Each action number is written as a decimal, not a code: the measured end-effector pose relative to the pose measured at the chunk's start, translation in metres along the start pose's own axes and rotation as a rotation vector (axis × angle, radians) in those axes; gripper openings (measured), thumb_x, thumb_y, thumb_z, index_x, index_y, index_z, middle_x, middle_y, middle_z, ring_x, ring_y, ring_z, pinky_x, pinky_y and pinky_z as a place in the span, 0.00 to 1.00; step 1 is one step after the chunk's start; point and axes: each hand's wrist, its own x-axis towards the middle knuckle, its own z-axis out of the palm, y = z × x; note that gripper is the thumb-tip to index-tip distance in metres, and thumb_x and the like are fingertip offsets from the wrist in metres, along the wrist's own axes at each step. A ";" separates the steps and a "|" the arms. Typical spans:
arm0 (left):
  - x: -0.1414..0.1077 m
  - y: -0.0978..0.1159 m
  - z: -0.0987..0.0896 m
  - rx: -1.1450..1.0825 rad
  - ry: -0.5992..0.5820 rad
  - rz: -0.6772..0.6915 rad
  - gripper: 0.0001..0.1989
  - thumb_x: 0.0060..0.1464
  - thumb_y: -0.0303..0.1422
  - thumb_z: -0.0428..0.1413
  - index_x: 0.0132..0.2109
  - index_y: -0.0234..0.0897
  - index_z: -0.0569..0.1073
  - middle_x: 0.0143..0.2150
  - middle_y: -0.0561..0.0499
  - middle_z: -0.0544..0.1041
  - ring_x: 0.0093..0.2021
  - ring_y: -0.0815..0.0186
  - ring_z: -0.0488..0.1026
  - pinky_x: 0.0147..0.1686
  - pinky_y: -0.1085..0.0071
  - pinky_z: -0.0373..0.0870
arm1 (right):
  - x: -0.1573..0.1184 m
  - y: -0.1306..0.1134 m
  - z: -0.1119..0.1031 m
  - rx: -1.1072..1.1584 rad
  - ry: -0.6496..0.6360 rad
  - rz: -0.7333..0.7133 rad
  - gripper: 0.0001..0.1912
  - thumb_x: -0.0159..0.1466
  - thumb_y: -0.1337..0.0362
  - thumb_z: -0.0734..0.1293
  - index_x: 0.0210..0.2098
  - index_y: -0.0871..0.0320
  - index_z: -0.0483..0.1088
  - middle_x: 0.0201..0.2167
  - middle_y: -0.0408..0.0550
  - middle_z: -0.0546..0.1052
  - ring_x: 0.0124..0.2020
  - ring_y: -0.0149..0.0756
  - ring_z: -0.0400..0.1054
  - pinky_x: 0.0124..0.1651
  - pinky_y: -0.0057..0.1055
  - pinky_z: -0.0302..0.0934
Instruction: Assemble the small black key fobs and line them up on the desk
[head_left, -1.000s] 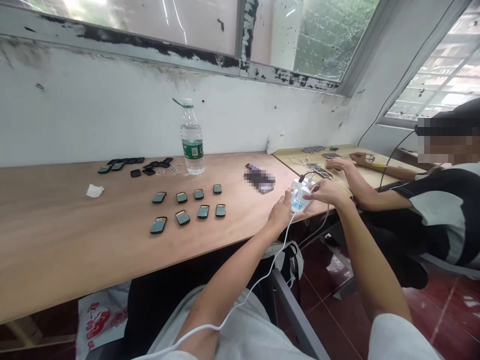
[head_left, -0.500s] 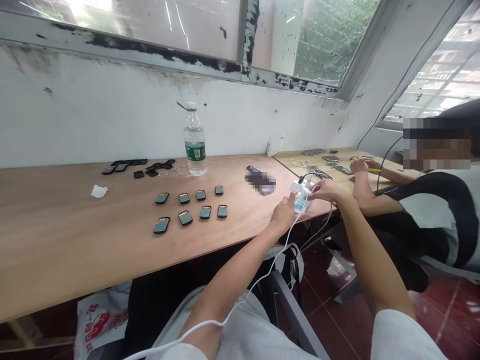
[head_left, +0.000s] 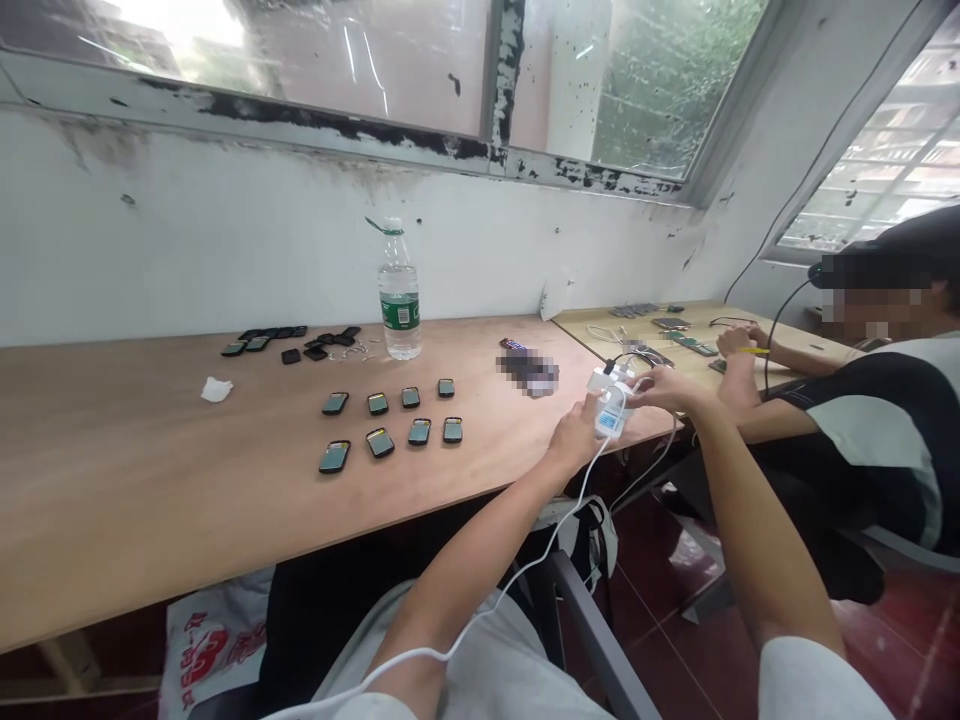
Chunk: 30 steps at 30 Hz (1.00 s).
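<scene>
1. Brown tabletop [head_left: 262,500] meets a white wall [head_left: 300,240]; near its front edge, the left hand [head_left: 574,438] is clamped on a white power block [head_left: 610,412].
2. Bent fingers of the right hand [head_left: 666,388] reach the block's right side; I cannot tell whether they are closed on it.
3. From the block, a white cable [head_left: 541,560] runs down over the left arm.
4. Leftward, eight small screened pieces [head_left: 380,443] lie in two rows, a bottle [head_left: 400,310] behind them.

White short sleeves [head_left: 814,680] (plain), hands [head_left: 574,438] bare.
</scene>
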 end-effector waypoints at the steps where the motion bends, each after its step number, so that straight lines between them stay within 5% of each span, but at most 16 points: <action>1: 0.000 -0.002 -0.002 -0.016 -0.014 0.014 0.45 0.56 0.41 0.68 0.73 0.43 0.54 0.60 0.37 0.75 0.52 0.46 0.79 0.49 0.59 0.74 | -0.001 0.002 0.000 0.012 -0.002 -0.032 0.25 0.47 0.46 0.78 0.38 0.57 0.82 0.33 0.49 0.82 0.37 0.45 0.75 0.39 0.34 0.64; 9: 0.002 -0.016 0.001 -0.121 -0.018 0.059 0.47 0.55 0.41 0.67 0.74 0.46 0.51 0.63 0.38 0.74 0.58 0.45 0.76 0.54 0.55 0.74 | -0.001 0.005 -0.003 0.046 -0.031 -0.114 0.36 0.42 0.37 0.79 0.38 0.58 0.83 0.30 0.49 0.80 0.36 0.45 0.74 0.39 0.34 0.65; 16: 0.000 -0.011 0.005 -0.150 0.012 0.039 0.48 0.54 0.36 0.68 0.73 0.48 0.50 0.62 0.41 0.73 0.57 0.47 0.76 0.54 0.56 0.74 | 0.007 0.011 -0.004 0.064 -0.106 -0.175 0.35 0.44 0.37 0.79 0.40 0.59 0.83 0.32 0.50 0.80 0.37 0.44 0.72 0.40 0.33 0.65; 26: 0.006 0.008 0.020 -0.026 0.117 -0.066 0.42 0.54 0.29 0.68 0.69 0.41 0.55 0.63 0.38 0.65 0.61 0.47 0.72 0.58 0.58 0.71 | 0.014 -0.017 -0.023 0.112 -0.201 -0.170 0.29 0.42 0.41 0.80 0.33 0.58 0.82 0.30 0.48 0.80 0.35 0.41 0.71 0.40 0.31 0.65; 30: 0.011 0.008 0.025 -0.114 0.097 -0.038 0.42 0.54 0.31 0.68 0.68 0.43 0.55 0.64 0.38 0.66 0.56 0.48 0.75 0.56 0.57 0.73 | 0.018 -0.010 -0.030 0.076 -0.138 -0.135 0.25 0.45 0.43 0.80 0.31 0.58 0.83 0.30 0.53 0.80 0.35 0.42 0.73 0.39 0.32 0.66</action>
